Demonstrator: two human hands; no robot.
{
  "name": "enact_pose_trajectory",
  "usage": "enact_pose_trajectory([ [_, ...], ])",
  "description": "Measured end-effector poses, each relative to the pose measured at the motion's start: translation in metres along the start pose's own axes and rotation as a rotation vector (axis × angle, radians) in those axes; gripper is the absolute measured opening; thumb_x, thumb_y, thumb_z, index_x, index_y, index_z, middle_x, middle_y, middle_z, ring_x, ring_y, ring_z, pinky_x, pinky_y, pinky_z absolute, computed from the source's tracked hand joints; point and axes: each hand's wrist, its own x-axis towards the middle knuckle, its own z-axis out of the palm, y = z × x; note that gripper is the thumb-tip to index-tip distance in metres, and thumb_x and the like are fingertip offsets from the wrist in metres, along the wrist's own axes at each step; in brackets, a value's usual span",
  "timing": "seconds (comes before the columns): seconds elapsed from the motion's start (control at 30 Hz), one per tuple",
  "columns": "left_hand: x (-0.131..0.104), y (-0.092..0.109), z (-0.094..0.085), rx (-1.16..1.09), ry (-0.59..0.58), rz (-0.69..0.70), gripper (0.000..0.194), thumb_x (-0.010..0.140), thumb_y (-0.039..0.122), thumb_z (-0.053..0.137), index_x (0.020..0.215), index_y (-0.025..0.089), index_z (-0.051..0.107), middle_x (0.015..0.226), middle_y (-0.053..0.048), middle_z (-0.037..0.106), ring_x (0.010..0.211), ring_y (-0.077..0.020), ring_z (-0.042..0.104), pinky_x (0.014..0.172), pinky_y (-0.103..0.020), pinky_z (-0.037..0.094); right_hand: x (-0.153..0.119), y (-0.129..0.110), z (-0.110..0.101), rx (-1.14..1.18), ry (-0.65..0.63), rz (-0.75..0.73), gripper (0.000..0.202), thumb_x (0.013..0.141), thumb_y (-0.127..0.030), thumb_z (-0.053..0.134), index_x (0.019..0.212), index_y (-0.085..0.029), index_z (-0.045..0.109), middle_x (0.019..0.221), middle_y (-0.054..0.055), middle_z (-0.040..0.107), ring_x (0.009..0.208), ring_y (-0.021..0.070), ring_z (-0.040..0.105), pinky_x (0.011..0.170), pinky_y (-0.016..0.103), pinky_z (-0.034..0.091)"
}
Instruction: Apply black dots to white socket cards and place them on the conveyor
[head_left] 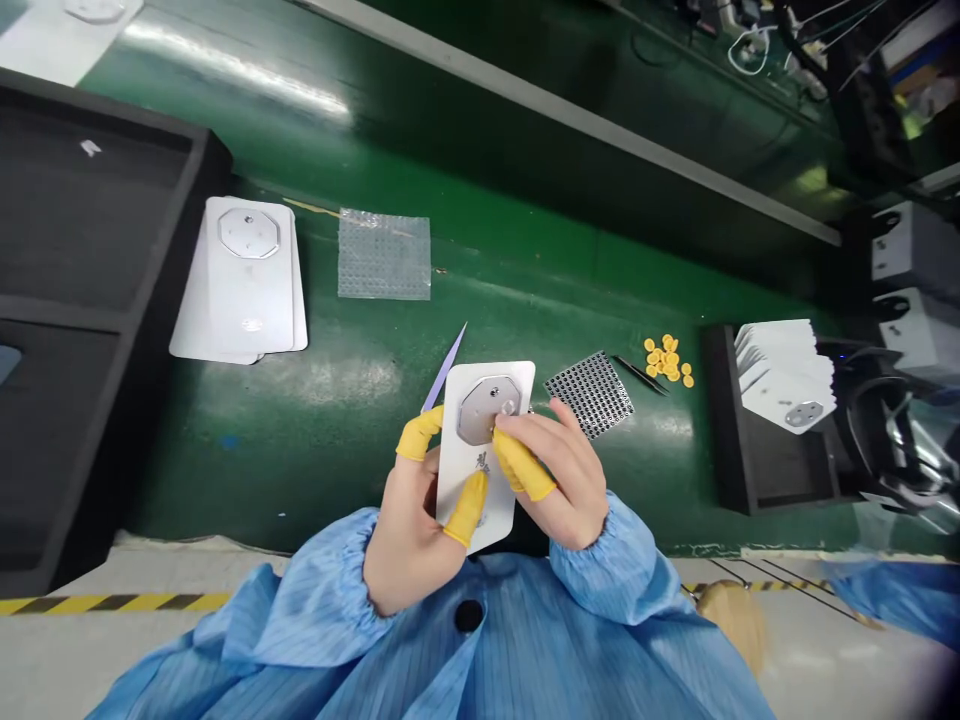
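So, 1 white panel (491, 500) sat over the green bench (525, 250), 1 pair of tweezers (641, 375) nearby. Left hand (420, 520) gripped its edges, right hand (559, 470) pinched near the octagon.

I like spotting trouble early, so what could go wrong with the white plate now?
The left hand holds the white plate up off the green table, so it might slip and drop. The right hand works on its shiny eight-sided part, which could get scratched. The dark tweezers lie by the yellow pieces; a bump might scatter those.
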Motion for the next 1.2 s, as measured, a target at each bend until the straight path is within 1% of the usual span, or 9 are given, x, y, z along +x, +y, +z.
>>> enact_pose_trajectory([
  [0.27, 0.001, -0.004, 0.0, 0.09, -0.043, 0.046, 0.067, 0.075, 0.014, 0.068, 0.133, 0.026, 0.037, 0.11, -0.007, 0.07, 0.085, -0.0233, 0.07, 0.068, -0.029, 0.057, -0.007, 0.011, 0.01, -0.064, 0.008, -0.142, 0.023, 0.087, -0.02, 0.053, 0.108, -0.014, 0.062, 0.114, 0.016, 0.068, 0.113, 0.0238, 0.061, 0.097, 0.046, 0.052],
  [0.53, 0.0, -0.006, -0.001, 0.113, -0.046, -0.017, 0.078, 0.077, 0.022, 0.069, 0.143, 0.026, 0.027, 0.11, -0.008, 0.07, 0.085, -0.025, 0.07, 0.07, -0.031, 0.057, -0.007, 0.013, 0.008, -0.081, -0.006, -0.127, 0.026, 0.088, -0.025, 0.055, 0.11, -0.013, 0.062, 0.116, 0.017, 0.067, 0.114, 0.0246, 0.061, 0.095, 0.045, 0.054],
  [0.73, 0.0, -0.011, -0.001, 0.181, 0.016, -0.028, 0.079, 0.076, 0.025, 0.069, 0.144, 0.024, 0.026, 0.107, -0.01, 0.07, 0.09, -0.0273, 0.069, 0.074, -0.033, 0.057, -0.011, 0.001, 0.01, -0.148, -0.178, -0.068, 0.029, 0.091, -0.018, 0.046, 0.116, -0.008, 0.058, 0.131, 0.021, 0.056, 0.133, 0.0294, 0.043, 0.101, 0.048, 0.05],
  [0.83, 0.001, -0.011, 0.0, 0.167, 0.028, -0.029, 0.079, 0.075, 0.026, 0.07, 0.142, 0.023, 0.028, 0.108, -0.011, 0.07, 0.093, -0.0277, 0.069, 0.076, -0.033, 0.057, -0.01, 0.003, 0.01, -0.065, -0.204, -0.077, 0.034, 0.093, -0.021, 0.044, 0.12, -0.003, 0.054, 0.132, 0.026, 0.053, 0.134, 0.0323, 0.04, 0.099, 0.048, 0.051],
  [0.9, 0.002, -0.007, -0.001, 0.108, 0.019, -0.038, 0.078, 0.076, 0.027, 0.07, 0.141, 0.024, 0.028, 0.108, -0.01, 0.07, 0.091, -0.0267, 0.07, 0.073, -0.032, 0.057, -0.009, 0.008, 0.013, 0.056, -0.156, -0.067, 0.039, 0.095, -0.025, 0.042, 0.128, -0.005, 0.049, 0.134, 0.024, 0.051, 0.132, 0.0305, 0.044, 0.099, 0.048, 0.051],
  [0.97, 0.006, -0.002, -0.002, 0.005, -0.021, -0.087, 0.075, 0.076, 0.029, 0.07, 0.139, 0.025, 0.028, 0.108, -0.01, 0.07, 0.083, -0.0251, 0.071, 0.065, -0.03, 0.058, -0.011, 0.012, 0.019, 0.157, -0.027, 0.057, 0.043, 0.095, -0.027, 0.042, 0.136, -0.015, 0.044, 0.141, 0.017, 0.046, 0.131, 0.0282, 0.046, 0.101, 0.049, 0.05],
  [1.07, 0.017, 0.005, -0.007, -0.15, -0.084, -0.171, 0.067, 0.074, 0.03, 0.073, 0.13, 0.023, 0.036, 0.103, -0.009, 0.072, 0.072, -0.0222, 0.071, 0.058, -0.029, 0.058, -0.02, 0.011, 0.035, 0.304, 0.153, 0.373, 0.052, 0.093, -0.027, 0.049, 0.143, -0.024, 0.035, 0.143, 0.012, 0.045, 0.128, 0.0263, 0.05, 0.1, 0.046, 0.051],
  [1.13, 0.024, 0.006, -0.009, -0.21, -0.064, -0.169, 0.058, 0.073, 0.029, 0.075, 0.122, 0.021, 0.045, 0.101, -0.008, 0.073, 0.07, -0.0201, 0.071, 0.06, -0.028, 0.059, -0.029, 0.007, 0.048, 0.429, 0.174, 0.476, 0.055, 0.092, -0.024, 0.053, 0.144, -0.022, 0.034, 0.136, 0.012, 0.054, 0.119, 0.0231, 0.059, 0.095, 0.039, 0.056],
  [1.2, 0.03, 0.004, -0.011, -0.213, 0.011, -0.152, 0.046, 0.073, 0.031, 0.075, 0.112, 0.019, 0.054, 0.097, -0.006, 0.073, 0.069, -0.0174, 0.07, 0.059, -0.025, 0.059, -0.035, 0.003, 0.059, 0.517, 0.158, 0.493, 0.053, 0.091, -0.022, 0.054, 0.142, -0.022, 0.038, 0.13, 0.011, 0.059, 0.112, 0.0205, 0.063, 0.092, 0.034, 0.058],
])
